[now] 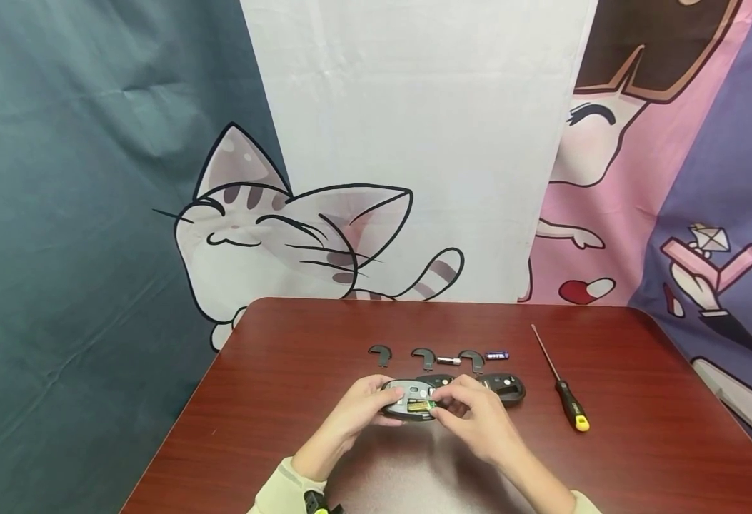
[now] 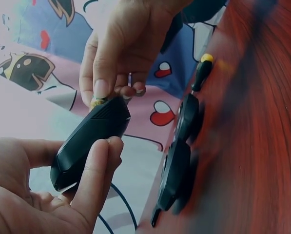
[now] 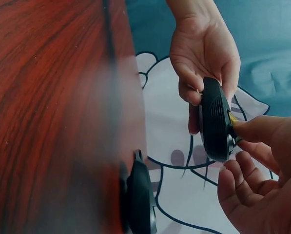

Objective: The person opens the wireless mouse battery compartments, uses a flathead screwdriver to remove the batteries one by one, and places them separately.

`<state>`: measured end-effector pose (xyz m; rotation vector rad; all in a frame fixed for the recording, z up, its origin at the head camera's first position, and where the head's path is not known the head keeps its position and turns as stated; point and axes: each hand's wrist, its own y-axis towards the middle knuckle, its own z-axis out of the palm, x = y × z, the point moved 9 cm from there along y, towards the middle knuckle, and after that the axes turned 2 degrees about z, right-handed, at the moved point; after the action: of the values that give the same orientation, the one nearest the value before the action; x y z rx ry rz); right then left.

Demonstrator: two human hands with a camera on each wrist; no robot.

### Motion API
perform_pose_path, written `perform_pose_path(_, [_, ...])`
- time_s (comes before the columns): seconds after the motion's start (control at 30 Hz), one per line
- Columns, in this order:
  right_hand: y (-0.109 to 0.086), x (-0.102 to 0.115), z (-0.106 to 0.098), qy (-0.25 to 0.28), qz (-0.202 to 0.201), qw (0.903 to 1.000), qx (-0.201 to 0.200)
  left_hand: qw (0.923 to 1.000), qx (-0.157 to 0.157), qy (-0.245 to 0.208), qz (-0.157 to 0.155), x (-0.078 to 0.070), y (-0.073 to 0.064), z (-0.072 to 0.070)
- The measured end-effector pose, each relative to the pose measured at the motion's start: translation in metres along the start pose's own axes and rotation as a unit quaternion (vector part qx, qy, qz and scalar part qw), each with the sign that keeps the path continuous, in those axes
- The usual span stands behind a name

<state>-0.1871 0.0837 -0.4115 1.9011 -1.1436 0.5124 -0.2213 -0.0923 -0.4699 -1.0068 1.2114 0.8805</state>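
Observation:
My left hand [image 1: 364, 401] grips a black and grey computer mouse [image 1: 404, 408] above the table, its underside up and its battery slot uncovered. In that slot lies a gold and green battery [image 1: 419, 406]. My right hand [image 1: 481, 417] pinches the battery's end between thumb and fingers. From the left wrist view, the mouse [image 2: 89, 144] shows its black side, and the battery's gold end [image 2: 96, 103] sticks up under the right thumb. In the right wrist view, part of the battery [image 3: 232, 117] shows beside the right thumb; the fingers hide the rest.
Two more black mice [image 1: 509, 389] [image 2: 176, 170] lie on the table [image 1: 273, 400] behind my hands. Beyond them are three curved dark covers [image 1: 380, 355], a white and dark battery [image 1: 449, 361] and a blue battery [image 1: 497, 355]. On the right lies a screwdriver [image 1: 571, 408].

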Motion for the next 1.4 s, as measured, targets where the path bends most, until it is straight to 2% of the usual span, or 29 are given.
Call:
perform_pose_path(0.27, [0.002,-0.003,0.005,0.022,0.004,0.9996,-0.016,0.9999,-0.012,0.005,0.0,0.004,-0.004,-0.018])
perform_pose_path(0.67, [0.019,-0.015,0.011,0.035,0.057,0.9977,-0.012,0.9992,-0.035,0.02,-0.002,0.011,-0.01,-0.049])
perform_pose_path(0.87, [0.032,-0.021,0.013,0.031,0.072,0.9968,-0.015,0.9976,-0.058,0.038,0.0,0.01,-0.012,-0.066])
perform_pose_path(1.17, [0.05,-0.034,0.023,0.026,0.097,0.995,-0.003,0.996,-0.072,0.049,-0.017,0.015,-0.006,-0.084])
perform_pose_path(1.4, [0.063,-0.047,0.031,0.017,0.105,0.9943,-0.005,0.9951,-0.075,0.058,-0.029,0.02,0.004,-0.091])
